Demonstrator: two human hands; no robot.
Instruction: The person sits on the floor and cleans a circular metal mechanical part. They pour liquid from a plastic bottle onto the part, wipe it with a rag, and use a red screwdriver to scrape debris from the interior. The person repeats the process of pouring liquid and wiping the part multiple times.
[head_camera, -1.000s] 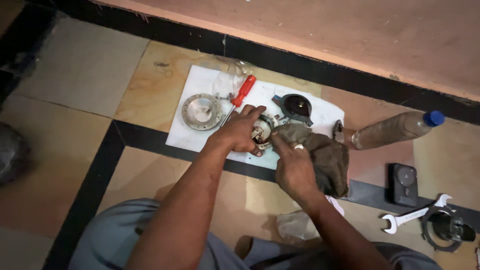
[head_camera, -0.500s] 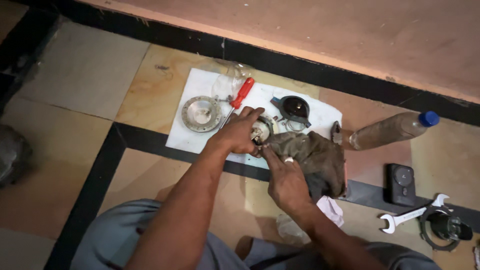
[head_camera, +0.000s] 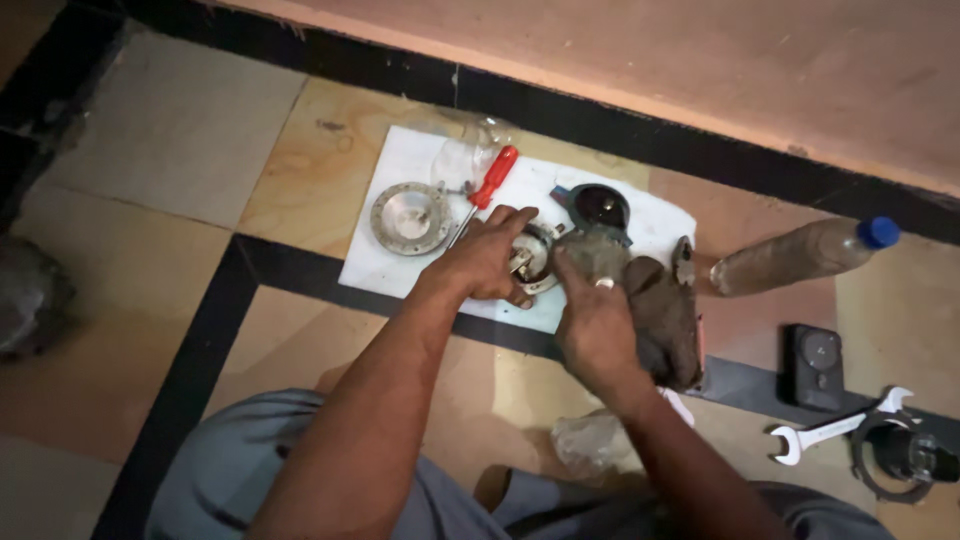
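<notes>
Round metal part (head_camera: 532, 256): small, silvery, grimy; lies on white sheet (head_camera: 400, 262) on the floor.
Left hand (head_camera: 484, 262): palm down, grip closed around the part.
Right hand (head_camera: 596, 330): grip closed on dirty brown rag (head_camera: 662, 318), pressed against the part.

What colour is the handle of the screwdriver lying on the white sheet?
Red. The screwdriver handle shows best in the head view, just beyond the left hand.

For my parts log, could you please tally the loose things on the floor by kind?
Round metal parts: 3 (disc, part under left hand, dark housing)
Screwdrivers: 1
Wrenches: 1
Plastic bottles: 1
Rags: 1
Total: 7
</notes>
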